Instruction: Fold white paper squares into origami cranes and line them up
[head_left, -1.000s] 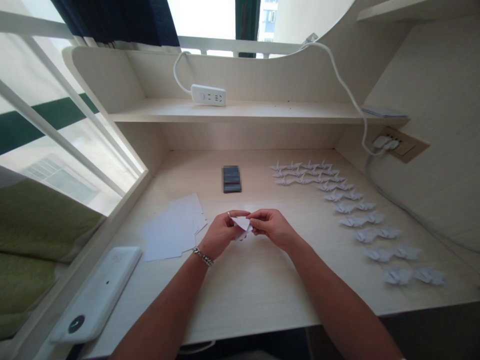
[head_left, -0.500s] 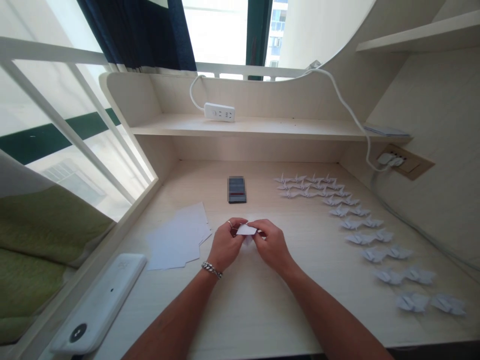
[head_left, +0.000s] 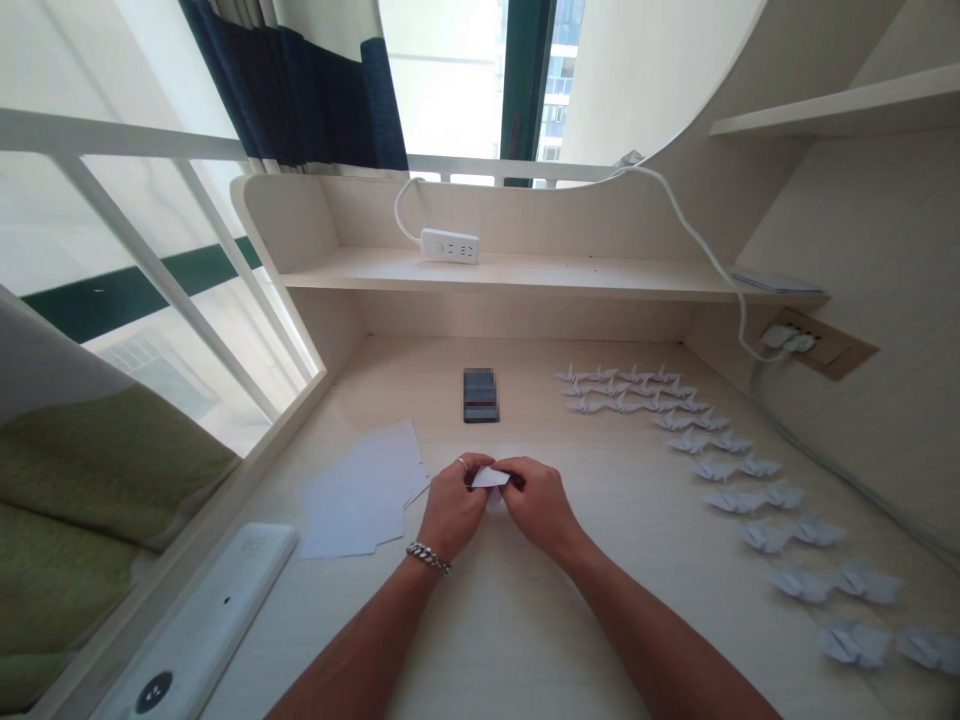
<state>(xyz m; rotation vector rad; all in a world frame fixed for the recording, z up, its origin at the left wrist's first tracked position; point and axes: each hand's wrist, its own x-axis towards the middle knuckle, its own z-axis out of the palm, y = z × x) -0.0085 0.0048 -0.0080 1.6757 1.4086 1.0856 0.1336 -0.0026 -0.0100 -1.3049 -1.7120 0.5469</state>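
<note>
Both hands meet over the middle of the pale wooden desk (head_left: 525,620), pinching a small folded piece of white paper (head_left: 490,477). My left hand (head_left: 452,510), with a ring and a chain bracelet, has its fingers closed on the paper's left side. My right hand (head_left: 537,505) grips the right side, fingers curled. Most of the paper is hidden between the fingers. A loose stack of white paper sheets (head_left: 364,490) lies just left of the hands.
Several folded paper cranes (head_left: 720,465) lie in two rows along the right of the desk. A dark phone (head_left: 480,395) lies behind the hands. A white flat device (head_left: 202,635) sits front left. A power strip (head_left: 449,245) rests on the shelf, and its cable runs to a wall socket (head_left: 814,342).
The hands have drawn closer together and closed tighter on the folded paper. The camera has tilted up, so everything sits lower in view.
</note>
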